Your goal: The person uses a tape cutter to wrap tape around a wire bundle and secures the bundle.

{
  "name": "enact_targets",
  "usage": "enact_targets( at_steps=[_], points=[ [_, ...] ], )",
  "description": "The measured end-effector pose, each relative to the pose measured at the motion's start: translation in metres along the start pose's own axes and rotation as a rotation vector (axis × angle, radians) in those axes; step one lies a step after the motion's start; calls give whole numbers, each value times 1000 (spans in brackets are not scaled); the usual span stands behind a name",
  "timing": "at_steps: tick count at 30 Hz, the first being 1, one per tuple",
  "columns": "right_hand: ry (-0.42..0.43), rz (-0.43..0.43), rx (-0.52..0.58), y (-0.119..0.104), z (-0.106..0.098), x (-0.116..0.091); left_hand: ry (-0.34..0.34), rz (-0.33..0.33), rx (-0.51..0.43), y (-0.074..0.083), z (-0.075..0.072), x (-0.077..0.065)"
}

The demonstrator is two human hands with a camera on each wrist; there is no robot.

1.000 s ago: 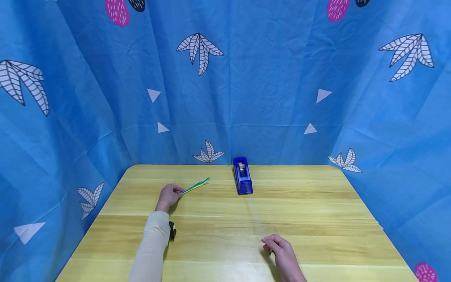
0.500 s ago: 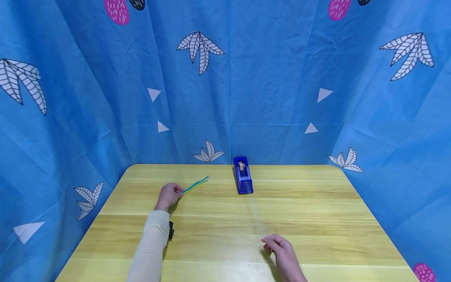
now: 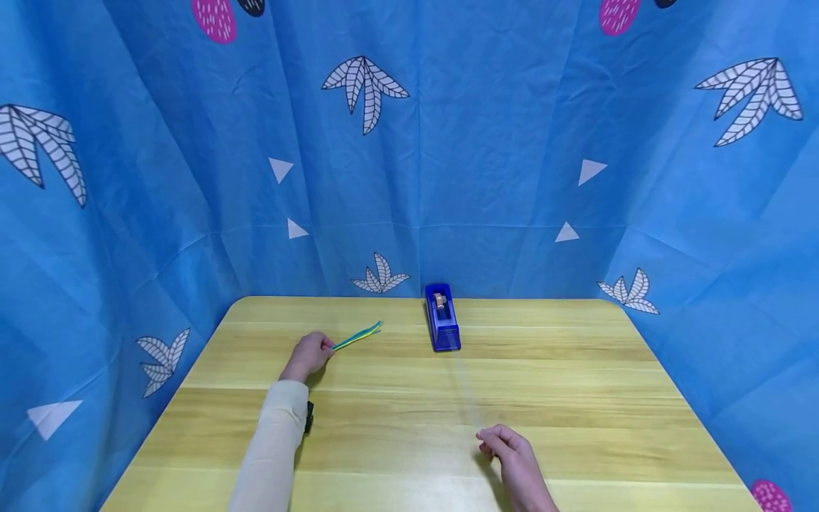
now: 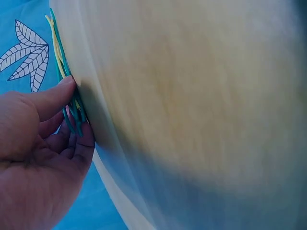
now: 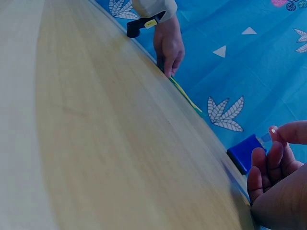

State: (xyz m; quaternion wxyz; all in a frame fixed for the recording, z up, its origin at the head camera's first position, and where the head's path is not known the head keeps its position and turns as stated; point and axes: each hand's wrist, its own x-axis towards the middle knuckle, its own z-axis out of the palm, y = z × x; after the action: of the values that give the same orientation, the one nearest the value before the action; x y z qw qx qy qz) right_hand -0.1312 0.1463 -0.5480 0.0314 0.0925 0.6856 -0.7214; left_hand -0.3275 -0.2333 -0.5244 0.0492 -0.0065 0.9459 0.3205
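Note:
My left hand (image 3: 308, 353) is at the left of the table, pinching a small bundle of thin green and yellow wires (image 3: 358, 337) by one end. Their free ends point away to the upper right. In the left wrist view, thumb and fingers close around the wires (image 4: 60, 52). Near the front right, my right hand (image 3: 512, 455) pinches the end of a clear strip of tape (image 3: 470, 398). That strip runs, stretched out, back to a blue tape dispenser (image 3: 443, 327) at the table's far edge.
The wooden table (image 3: 384, 441) has its far edge against a blue patterned curtain (image 3: 486, 156), which also drapes along both sides. A dark wrist device (image 3: 309, 418) sits on the left forearm, below the light sleeve (image 3: 271, 448).
Both hands stay nearly where they were, still holding the wires and the tape end. The head view shifts very slightly.

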Motion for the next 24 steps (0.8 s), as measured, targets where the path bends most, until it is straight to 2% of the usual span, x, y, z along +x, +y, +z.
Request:
enact_targets(
  at_steps=[7, 24],
  points=[
    [-4, 0, 12, -2, 0, 0, -19, 14, 23, 0, 0, -1],
    [2, 17, 8, -3, -1, 0, 12, 89, 100, 4, 2, -3]
  ],
)
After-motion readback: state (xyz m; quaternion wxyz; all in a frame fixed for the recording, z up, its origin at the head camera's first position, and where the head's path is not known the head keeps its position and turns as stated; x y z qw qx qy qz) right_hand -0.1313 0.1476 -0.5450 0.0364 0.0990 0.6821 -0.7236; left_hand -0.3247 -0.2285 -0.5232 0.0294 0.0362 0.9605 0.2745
